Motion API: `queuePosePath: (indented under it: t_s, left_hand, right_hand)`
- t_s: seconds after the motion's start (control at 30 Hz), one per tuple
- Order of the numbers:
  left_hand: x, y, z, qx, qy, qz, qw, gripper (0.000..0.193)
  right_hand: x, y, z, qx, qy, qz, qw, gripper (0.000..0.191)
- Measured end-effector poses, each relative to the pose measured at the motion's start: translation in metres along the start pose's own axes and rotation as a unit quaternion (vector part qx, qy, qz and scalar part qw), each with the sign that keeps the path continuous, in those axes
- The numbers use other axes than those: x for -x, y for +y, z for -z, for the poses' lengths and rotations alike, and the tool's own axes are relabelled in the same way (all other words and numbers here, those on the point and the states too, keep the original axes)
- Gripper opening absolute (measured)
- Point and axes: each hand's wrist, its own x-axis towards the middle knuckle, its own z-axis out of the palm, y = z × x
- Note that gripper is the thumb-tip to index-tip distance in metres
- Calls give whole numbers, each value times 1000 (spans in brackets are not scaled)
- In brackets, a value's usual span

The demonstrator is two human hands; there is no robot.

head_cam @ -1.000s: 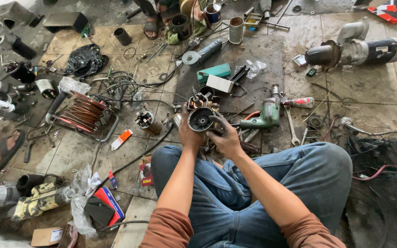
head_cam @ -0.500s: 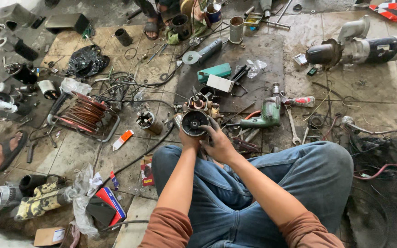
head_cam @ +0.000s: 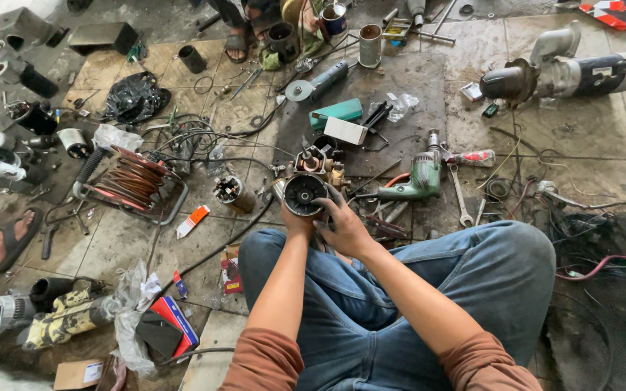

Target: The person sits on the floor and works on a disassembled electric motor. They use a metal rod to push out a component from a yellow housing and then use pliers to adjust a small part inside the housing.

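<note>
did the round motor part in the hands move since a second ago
Yes, slightly: the round motor part went left, away from the green drill, both hands on it.

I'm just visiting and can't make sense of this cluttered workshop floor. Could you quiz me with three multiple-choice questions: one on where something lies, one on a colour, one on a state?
1. Where does the green electric drill lie?
A. To the right of the hands
B. On the person's lap
C. Beside the sandalled foot at the left edge

2. What colour are the person's trousers?
A. Black
B. Blue
C. White

3. How is the round black motor part held?
A. Lying untouched on the floor
B. In one hand only
C. In both hands

Answers:
1 A, the drill rests on the floor right of the hands.
2 B, they are blue denim.
3 C, the left hand and right hand both grip it.
</note>
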Motion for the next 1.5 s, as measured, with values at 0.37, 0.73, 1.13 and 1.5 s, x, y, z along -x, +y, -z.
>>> queuePosePath:
  t_s: [0.37, 0.73, 1.13, 1.5]
  left_hand:
    - [2, 3, 2, 36, -6, 39, 999, 60]
    - [0, -2, 0, 158, 6, 72, 985, 69]
    - [-1, -4, -1, 141, 34, 94, 985, 60]
    - [0, -1, 0, 155, 7, 21, 988, 66]
  right_hand:
    - [-1, -6, 2, -4, -12, -25, 1000, 50]
    - [-1, -3, -2, -2, -15, -41, 999, 52]
    - [0, 0, -4, -3, -5, -14, 1000, 53]
    - [-1, -5, -1, -7, -13, -35, 999, 50]
